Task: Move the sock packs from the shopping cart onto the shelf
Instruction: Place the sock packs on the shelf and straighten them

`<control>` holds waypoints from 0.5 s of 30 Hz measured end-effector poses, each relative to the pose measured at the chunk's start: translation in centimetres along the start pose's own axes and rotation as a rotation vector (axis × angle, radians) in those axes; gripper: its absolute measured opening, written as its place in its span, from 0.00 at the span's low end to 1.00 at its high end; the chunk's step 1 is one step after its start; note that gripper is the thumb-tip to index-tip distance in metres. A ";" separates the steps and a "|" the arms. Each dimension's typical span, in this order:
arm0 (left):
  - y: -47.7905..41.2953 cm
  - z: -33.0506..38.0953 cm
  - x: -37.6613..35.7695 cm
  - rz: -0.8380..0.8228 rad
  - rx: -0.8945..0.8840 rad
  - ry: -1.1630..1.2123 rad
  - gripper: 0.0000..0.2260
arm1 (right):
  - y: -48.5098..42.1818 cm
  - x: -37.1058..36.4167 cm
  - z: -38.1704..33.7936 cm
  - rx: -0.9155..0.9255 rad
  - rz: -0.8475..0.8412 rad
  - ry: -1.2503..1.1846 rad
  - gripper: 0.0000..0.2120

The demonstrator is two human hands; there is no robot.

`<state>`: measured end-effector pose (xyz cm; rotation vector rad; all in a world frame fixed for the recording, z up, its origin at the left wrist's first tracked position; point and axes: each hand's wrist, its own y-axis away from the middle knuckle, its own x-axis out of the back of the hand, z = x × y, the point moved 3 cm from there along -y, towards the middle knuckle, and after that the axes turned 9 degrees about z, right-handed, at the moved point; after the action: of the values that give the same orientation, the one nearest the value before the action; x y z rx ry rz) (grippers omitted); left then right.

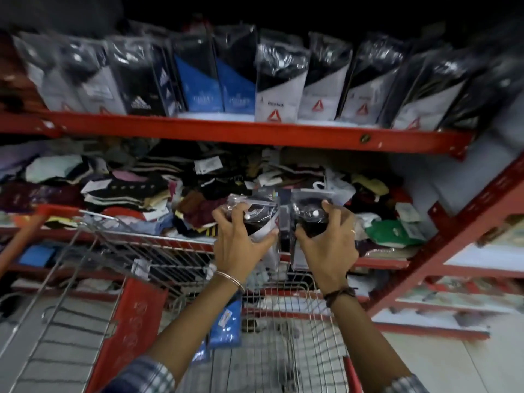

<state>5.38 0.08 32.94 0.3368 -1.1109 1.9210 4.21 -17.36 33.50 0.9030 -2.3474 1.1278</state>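
Note:
My left hand [239,239] grips a black-and-white sock pack [262,222] in clear plastic, held upright above the wire shopping cart [283,321]. Beside it, my right hand [330,242] grips a second black sock pack [307,214]. The two packs nearly touch. Both are below the red upper shelf [255,131], where a row of sock packs [280,80] stands upright. A blue sock pack [226,321] lies in the cart under my left forearm.
The middle shelf behind my hands holds a loose heap of mixed socks [141,191]. A red diagonal shelf brace [467,222] runs at the right. The cart's red handle [19,239] is at the left. Lower shelves [453,293] carry more packs.

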 end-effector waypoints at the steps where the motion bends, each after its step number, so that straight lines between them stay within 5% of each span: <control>1: -1.1 1.0 0.5 0.031 -0.028 0.013 0.32 | -1.2 0.8 -0.6 0.022 0.046 -0.020 0.30; 15: -13.2 13.2 1.1 0.358 -0.271 0.310 0.31 | -16.5 7.4 -4.1 0.170 0.526 -0.238 0.28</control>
<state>12.77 -6.99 48.63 -0.3203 -1.2589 2.0047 10.54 -24.72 49.32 0.4981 -2.8181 1.5070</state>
